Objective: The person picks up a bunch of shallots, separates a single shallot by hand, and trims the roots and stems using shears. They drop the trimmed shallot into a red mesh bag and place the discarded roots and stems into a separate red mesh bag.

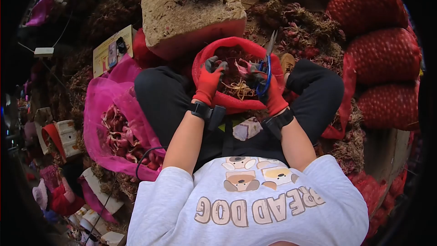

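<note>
pink sack (102, 105) beside hands (210, 79), foam block (191, 16) ahead.

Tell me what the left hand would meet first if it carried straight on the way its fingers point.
Most likely the shallots inside the red mesh bag on the lap: the left hand points into its open mouth. Depth is unclear, so the shallot nearest the fingers may already touch them.

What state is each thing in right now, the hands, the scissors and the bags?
Left hand in a red glove: gripping the rim of the red mesh bag.
Right hand in a red glove: holding blue-handled scissors, blades up.
Pink mesh bag: open, holding shallots.
Red mesh sacks: full, stacked.
</note>
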Demonstrator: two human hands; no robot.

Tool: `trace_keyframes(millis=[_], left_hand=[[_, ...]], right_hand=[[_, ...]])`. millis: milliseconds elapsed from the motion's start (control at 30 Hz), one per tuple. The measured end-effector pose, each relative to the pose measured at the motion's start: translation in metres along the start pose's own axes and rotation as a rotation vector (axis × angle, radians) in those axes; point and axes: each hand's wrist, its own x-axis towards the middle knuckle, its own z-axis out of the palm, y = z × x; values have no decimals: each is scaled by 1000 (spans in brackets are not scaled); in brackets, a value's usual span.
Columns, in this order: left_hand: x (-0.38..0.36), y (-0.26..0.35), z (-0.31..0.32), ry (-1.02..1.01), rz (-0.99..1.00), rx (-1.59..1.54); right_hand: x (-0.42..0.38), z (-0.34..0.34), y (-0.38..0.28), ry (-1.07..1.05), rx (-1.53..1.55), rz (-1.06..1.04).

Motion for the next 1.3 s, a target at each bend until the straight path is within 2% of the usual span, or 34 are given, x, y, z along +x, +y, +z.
trace_keyframes(millis=[33, 133, 167, 267, 300, 400, 433, 533, 567, 633, 700, 767, 833, 867, 967, 1067, 1133, 1167, 1233, 1300], left_hand=[[11, -29, -10, 23, 61, 340], [10, -42, 1, -55, 253, 305], [-4, -18, 10, -97, 232, 252], [-22, 31, 22, -279, 646, 852], [-28, 34, 24, -264, 702, 956], [-12, -16, 15, -174, 375, 611], [-6, -13, 15, -145, 239, 396], [-2, 4, 4, -212, -10, 152], [-1, 5, 2, -227, 11, 62], [18, -34, -15, -215, 266, 338], [18, -34, -20, -299, 411, 534], [-3, 18, -5, -482, 446, 643], [-12, 40, 1, -542, 369, 863], [-15, 44, 2, -571, 330, 973], [-18, 32, -1, -553, 160, 856], [-22, 22, -1, -534, 360, 823], [-22, 19, 2, -568, 190, 640], [-22, 19, 4, -583, 107, 548], [-20, 14, 1, -637, -41, 499], [-22, 11, 0, -654, -122, 565]], right_hand=[[0, 0, 0, -2, 18, 9], [-4, 12, -5, 15, -3, 21], [-1, 6, -3, -8, 7, 28], [9, -14, 5, -67, 32, 42], [11, -16, 6, -84, 39, 43], [4, -3, 1, -89, -89, -26], [0, 3, -3, -83, -157, -61], [-2, 7, -8, -131, -182, -73], [-1, 8, -8, -123, -204, -68], [0, 9, -9, -107, -245, -59], [4, 7, -7, -111, -316, -62], [6, 8, -10, -117, -418, -66], [4, 15, -19, -128, -551, -69], [2, 16, -20, -137, -484, -51], [2, 15, -21, -172, -339, -8], [5, 7, -19, -178, -330, -4], [5, 4, -18, -137, -347, -25], [4, 4, -18, -116, -301, 33], [2, 3, -19, -73, -207, 147], [-2, 6, -19, -108, -310, 204]])
